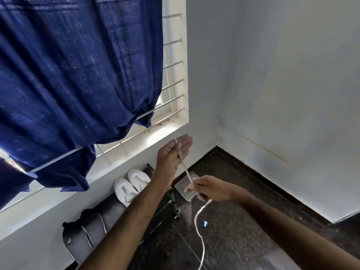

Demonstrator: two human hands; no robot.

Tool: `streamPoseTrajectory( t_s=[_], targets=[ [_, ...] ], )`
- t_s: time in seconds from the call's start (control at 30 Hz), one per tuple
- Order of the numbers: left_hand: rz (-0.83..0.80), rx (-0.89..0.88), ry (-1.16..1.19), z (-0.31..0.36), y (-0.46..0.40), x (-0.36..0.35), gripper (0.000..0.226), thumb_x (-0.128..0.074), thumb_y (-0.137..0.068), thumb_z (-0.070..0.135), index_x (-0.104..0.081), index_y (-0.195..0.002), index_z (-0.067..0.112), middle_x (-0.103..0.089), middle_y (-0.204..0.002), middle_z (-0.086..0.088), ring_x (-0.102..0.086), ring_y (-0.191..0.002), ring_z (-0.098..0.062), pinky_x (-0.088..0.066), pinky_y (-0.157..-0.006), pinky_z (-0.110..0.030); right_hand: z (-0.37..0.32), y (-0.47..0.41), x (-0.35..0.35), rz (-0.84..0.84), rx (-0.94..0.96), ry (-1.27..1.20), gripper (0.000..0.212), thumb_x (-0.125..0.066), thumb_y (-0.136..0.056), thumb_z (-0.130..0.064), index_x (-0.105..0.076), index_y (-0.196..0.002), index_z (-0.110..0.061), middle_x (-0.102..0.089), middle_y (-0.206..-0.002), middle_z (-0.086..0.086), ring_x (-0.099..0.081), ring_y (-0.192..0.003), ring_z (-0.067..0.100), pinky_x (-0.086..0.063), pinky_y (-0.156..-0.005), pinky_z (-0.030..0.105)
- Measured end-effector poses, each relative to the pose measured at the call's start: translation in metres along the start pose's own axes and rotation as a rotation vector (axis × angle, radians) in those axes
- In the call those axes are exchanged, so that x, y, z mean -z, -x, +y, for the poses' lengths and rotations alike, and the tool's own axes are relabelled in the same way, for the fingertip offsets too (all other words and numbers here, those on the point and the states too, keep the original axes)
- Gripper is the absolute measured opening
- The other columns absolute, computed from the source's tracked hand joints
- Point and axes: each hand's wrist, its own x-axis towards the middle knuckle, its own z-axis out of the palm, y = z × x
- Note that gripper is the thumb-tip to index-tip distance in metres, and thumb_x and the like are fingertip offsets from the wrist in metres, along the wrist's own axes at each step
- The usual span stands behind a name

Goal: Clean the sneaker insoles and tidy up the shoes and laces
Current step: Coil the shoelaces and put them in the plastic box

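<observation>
A white shoelace [200,234] runs taut from my raised left hand [173,152] down to my right hand [208,189], then hangs in a loop toward the floor. My left hand is palm up with fingers straight, and the lace end is looped over its thumb. My right hand pinches the lace between thumb and fingers. A pair of white sneakers [129,185] stands on the floor against the wall under the window, without laces that I can see.
A blue curtain [78,75] hangs over the barred window at the left. A dark rolled mat [91,228] lies along the wall near the sneakers. A clear flat container [185,189] sits on the dark stone floor [243,230], beside a thin tripod leg [175,205].
</observation>
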Motion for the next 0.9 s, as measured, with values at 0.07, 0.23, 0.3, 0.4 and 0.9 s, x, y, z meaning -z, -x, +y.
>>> streamPoseTrajectory(
  t_s=[0.07, 0.23, 0.3, 0.4, 0.9],
  targets=[
    [0.044, 0.013, -0.061, -0.008, -0.003, -0.005, 0.030, -0.039, -0.108, 0.008, -0.064, -0.126, 0.006, -0.068, -0.131, -0.014, -0.064, -0.125, -0.025, -0.045, -0.113, -0.041, -0.001, 0.011, 0.007, -0.076, 0.034, 0.099, 0.034, -0.040, -0.110, -0.020, -0.065, -0.123, -0.001, -0.056, -0.065, -0.007, -0.052, -0.056, -0.002, -0.044, -0.064, 0.018],
    [0.031, 0.087, -0.154, -0.032, 0.007, -0.010, 0.032, -0.038, -0.109, 0.009, -0.063, -0.128, 0.004, -0.072, -0.121, -0.014, -0.071, -0.112, -0.022, -0.056, -0.098, -0.034, -0.033, 0.021, 0.050, -0.101, 0.131, 0.221, 0.028, -0.044, -0.109, -0.030, -0.068, -0.105, -0.018, -0.059, -0.068, -0.034, -0.052, -0.060, -0.005, -0.043, -0.064, 0.016],
    [0.047, 0.138, -0.099, -0.038, 0.015, -0.013, 0.030, -0.041, -0.107, 0.007, -0.069, -0.118, 0.004, -0.076, -0.105, -0.013, -0.074, -0.092, -0.021, -0.060, -0.083, -0.031, -0.046, 0.018, 0.071, -0.036, 0.169, 0.149, 0.024, -0.047, -0.108, -0.027, -0.064, -0.093, -0.021, -0.061, -0.067, -0.029, -0.052, -0.059, -0.006, -0.043, -0.060, 0.013],
    [-0.003, 0.143, -0.097, -0.041, 0.024, -0.017, 0.031, -0.038, -0.105, 0.005, -0.066, -0.115, -0.004, -0.075, -0.083, -0.014, -0.073, -0.075, -0.024, -0.058, -0.076, -0.036, -0.054, 0.005, 0.094, 0.051, 0.189, -0.072, 0.025, -0.049, -0.107, -0.025, -0.062, -0.090, -0.012, -0.052, -0.059, -0.013, -0.042, -0.051, 0.001, -0.035, -0.049, 0.017],
    [0.030, -0.019, -0.048, 0.002, 0.021, -0.013, 0.032, -0.034, -0.108, 0.011, -0.063, -0.114, 0.001, -0.075, -0.108, -0.021, -0.072, -0.103, -0.032, -0.054, -0.100, -0.040, 0.018, -0.035, 0.021, 0.159, 0.114, -0.154, 0.036, -0.044, -0.108, -0.036, -0.072, -0.104, -0.013, -0.052, -0.077, 0.012, -0.043, -0.064, 0.027, -0.040, -0.059, 0.037]
  ],
)
